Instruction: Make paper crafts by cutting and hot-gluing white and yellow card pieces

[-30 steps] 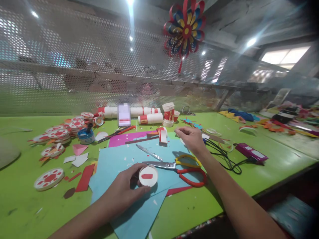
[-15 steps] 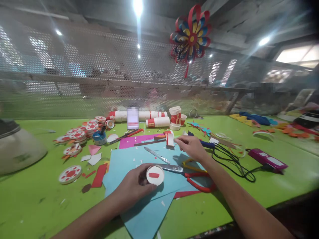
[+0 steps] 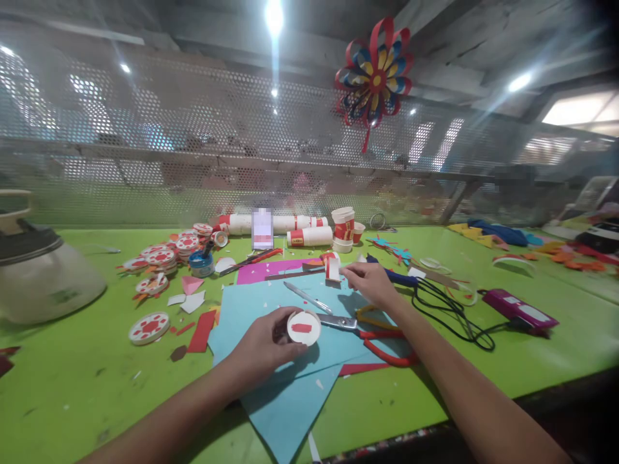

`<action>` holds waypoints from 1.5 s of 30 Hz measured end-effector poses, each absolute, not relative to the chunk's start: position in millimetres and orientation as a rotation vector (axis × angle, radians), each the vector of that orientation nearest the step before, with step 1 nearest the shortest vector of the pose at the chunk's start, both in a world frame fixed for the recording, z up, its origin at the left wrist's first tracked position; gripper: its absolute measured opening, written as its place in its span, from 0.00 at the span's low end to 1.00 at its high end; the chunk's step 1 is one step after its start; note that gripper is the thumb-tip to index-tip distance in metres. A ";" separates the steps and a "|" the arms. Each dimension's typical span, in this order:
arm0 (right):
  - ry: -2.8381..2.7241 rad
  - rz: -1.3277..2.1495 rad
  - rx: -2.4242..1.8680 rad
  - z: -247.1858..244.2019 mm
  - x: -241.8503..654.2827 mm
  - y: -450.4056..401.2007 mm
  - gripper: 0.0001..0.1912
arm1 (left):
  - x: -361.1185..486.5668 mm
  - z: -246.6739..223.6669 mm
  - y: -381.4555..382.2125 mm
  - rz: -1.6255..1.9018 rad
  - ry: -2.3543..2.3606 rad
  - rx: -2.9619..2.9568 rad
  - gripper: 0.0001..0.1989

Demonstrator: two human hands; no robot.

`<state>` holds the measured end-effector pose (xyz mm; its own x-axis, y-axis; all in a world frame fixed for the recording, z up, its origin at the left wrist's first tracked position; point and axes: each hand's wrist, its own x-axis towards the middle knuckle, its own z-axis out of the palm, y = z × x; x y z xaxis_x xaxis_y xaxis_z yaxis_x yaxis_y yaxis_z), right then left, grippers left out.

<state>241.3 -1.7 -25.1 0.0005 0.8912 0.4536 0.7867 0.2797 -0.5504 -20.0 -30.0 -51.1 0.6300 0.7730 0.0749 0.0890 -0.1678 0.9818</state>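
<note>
My left hand (image 3: 264, 341) grips a cut-down paper cup base (image 3: 304, 328), a shallow white round with a red strip of paper across it. Its round face is turned up toward me, over blue paper (image 3: 275, 399). My right hand (image 3: 370, 283) is closed in a pinch beside a curved red-and-white paper cup piece (image 3: 333, 268); what the fingertips hold, if anything, is too small to make out. Scissors (image 3: 387, 348) with red handles lie between the hands, partly behind my right forearm. A silver pen-like tool (image 3: 308, 297) rests on the blue paper.
Decorated white-and-red discs (image 3: 159, 256) pile up at left near a blue jar (image 3: 201, 263). Stacked paper cups (image 3: 343, 227) stand at the back. A black cable (image 3: 449, 316) runs to a purple box (image 3: 520, 311) on the right. A large pale container (image 3: 48, 277) stands far left.
The view has shifted slightly, so the table's things appear a little to the right. Both hands keep nearly the same pose, the left still holding the cup base.
</note>
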 end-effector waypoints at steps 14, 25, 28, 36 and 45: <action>-1.722 0.170 -1.530 -27.3 241.9 0.8 0.17 | -20.4 -42.6 -33.6 0.711 0.751 1.620 0.25; -1.718 0.161 -1.539 -24.7 240.5 -1.2 0.17 | -19.7 -46.7 -31.7 0.690 0.751 1.644 0.24; -1.704 0.173 -1.545 -25.3 241.1 -0.7 0.16 | -19.8 -48.0 -31.0 0.686 0.766 1.662 0.25; -1.716 0.196 -1.524 -26.7 242.4 0.4 0.17 | -19.2 -49.4 -29.3 0.646 0.787 1.668 0.25; -1.718 0.152 -1.524 -26.6 239.8 -1.4 0.16 | -17.7 -49.6 -31.3 0.669 0.787 1.641 0.25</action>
